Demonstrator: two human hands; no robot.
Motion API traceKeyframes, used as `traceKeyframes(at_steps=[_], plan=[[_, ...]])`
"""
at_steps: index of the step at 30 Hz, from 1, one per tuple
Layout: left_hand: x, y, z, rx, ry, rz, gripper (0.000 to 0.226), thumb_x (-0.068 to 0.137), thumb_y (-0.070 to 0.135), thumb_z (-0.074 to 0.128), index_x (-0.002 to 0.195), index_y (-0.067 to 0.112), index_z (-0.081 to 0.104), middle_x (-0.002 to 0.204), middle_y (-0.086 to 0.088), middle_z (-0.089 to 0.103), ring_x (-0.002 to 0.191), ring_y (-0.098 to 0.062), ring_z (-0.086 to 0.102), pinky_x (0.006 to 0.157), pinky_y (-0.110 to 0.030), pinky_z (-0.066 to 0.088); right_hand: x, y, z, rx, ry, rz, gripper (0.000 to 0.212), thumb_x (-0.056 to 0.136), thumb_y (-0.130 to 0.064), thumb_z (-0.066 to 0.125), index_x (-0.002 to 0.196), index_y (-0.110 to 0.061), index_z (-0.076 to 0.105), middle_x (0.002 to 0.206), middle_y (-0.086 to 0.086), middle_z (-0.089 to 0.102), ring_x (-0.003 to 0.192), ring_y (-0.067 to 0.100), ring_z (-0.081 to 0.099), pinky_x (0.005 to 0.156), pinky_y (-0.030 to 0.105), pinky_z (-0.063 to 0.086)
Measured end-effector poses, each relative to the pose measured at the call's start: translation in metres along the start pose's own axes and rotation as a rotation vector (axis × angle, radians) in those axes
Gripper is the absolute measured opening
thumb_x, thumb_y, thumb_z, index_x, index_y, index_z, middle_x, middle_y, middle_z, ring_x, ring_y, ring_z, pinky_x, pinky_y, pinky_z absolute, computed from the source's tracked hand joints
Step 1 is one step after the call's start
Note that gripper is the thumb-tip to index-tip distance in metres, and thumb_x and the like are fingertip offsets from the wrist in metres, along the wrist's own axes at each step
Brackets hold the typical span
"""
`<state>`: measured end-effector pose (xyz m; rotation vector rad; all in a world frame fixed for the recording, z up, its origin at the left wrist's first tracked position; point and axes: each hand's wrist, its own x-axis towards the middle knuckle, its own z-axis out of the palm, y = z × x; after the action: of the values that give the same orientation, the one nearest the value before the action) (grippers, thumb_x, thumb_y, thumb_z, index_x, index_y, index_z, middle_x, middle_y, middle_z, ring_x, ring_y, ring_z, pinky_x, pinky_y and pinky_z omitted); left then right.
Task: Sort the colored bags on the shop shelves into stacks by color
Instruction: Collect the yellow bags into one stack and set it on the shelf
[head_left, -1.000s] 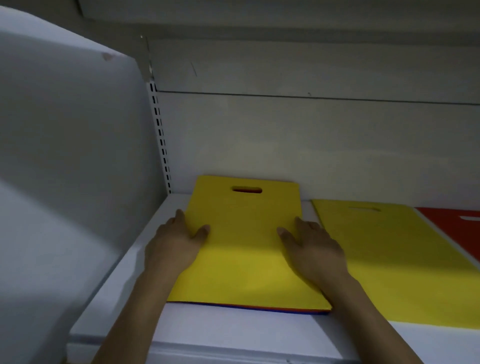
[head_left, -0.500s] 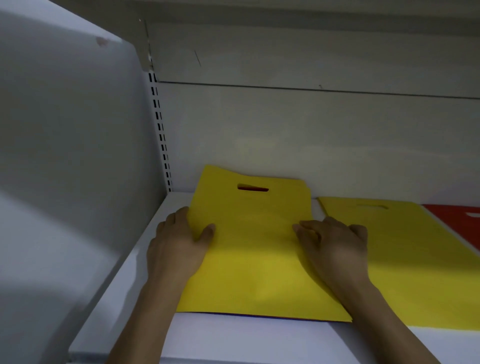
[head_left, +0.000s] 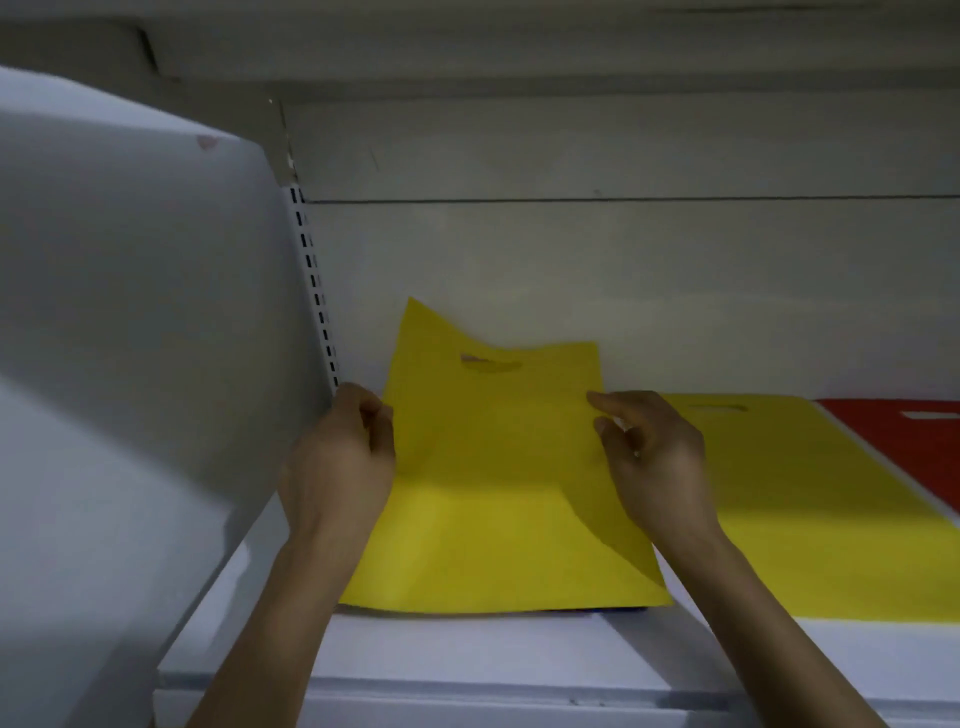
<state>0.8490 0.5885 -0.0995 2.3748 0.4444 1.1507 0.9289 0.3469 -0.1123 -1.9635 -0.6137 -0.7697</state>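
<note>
A yellow bag (head_left: 493, 467) with a cut-out handle lies on top of a mixed pile at the left end of the white shelf (head_left: 467, 654). Its far end is lifted and bent, the far left corner sticking up. My left hand (head_left: 343, 457) pinches the bag's left edge. My right hand (head_left: 649, 457) pinches its right edge with thumb and fingers. A dark blue edge (head_left: 618, 609) of a lower bag peeks out under the near side. To the right lies a flat yellow stack (head_left: 810, 519), and a red bag (head_left: 904, 441) beyond it.
A white side panel (head_left: 130, 364) closes the shelf on the left, next to a slotted upright (head_left: 317, 291). The grey back wall (head_left: 623, 270) stands right behind the bags. Another shelf hangs overhead.
Both hands went from lying flat on the yellow bag to pinching its side edges. The bag's far end has lifted off the pile and bent upward.
</note>
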Motion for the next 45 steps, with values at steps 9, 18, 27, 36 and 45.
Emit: traceKeyframes(at_steps=[9,18,27,36,45], plan=[[-0.015,0.118,0.03,-0.02,-0.032,0.254,0.011,0.093,0.02,0.052,0.102,0.023,0.059,0.082,0.004,0.066,0.054,-0.021,0.049,0.043,-0.025,0.031,0.023,0.054,-0.128,-0.107,0.057,0.092,0.025,0.089,0.0,0.06,0.107,-0.014,0.071,0.102,0.005,0.066,0.072,0.019,0.058,0.062,0.015,0.04],[-0.07,0.189,0.121,0.119,-0.115,0.414,0.017,0.072,0.008,0.057,0.083,0.014,0.07,0.074,-0.004,0.068,0.048,-0.026,0.059,0.033,-0.03,0.042,0.023,0.143,-0.212,-0.311,-0.038,0.123,0.023,0.09,0.001,0.058,0.106,-0.008,0.072,0.104,0.012,0.067,0.085,0.027,0.062,0.068,0.027,0.039],[-0.101,0.196,0.165,0.315,-0.226,0.416,0.038,0.044,-0.019,0.072,0.074,0.004,0.067,0.058,-0.01,0.051,0.036,-0.023,0.041,0.036,-0.022,0.021,0.011,0.195,-0.215,-0.391,-0.259,0.235,0.026,0.092,-0.007,0.054,0.11,-0.016,0.07,0.111,0.006,0.063,0.098,0.026,0.061,0.069,0.027,0.038],[-0.104,0.182,0.166,0.165,-0.219,0.216,0.033,0.078,0.024,0.058,0.099,0.0,0.068,0.069,-0.017,0.066,0.054,-0.032,0.062,0.045,-0.036,0.052,-0.011,0.205,-0.214,-0.592,-0.363,0.187,0.039,0.075,-0.041,0.042,0.079,-0.016,0.072,0.079,0.006,0.066,0.069,0.032,0.064,0.061,0.036,0.047],[-0.109,0.19,0.163,0.082,-0.287,0.108,0.035,0.088,0.035,0.059,0.107,0.008,0.068,0.071,-0.014,0.066,0.07,-0.033,0.061,0.053,-0.031,0.047,-0.012,0.191,-0.216,-0.561,-0.493,0.231,0.081,0.067,-0.075,0.026,0.111,-0.021,0.068,0.118,-0.003,0.065,0.109,0.022,0.06,0.098,0.037,0.035]])
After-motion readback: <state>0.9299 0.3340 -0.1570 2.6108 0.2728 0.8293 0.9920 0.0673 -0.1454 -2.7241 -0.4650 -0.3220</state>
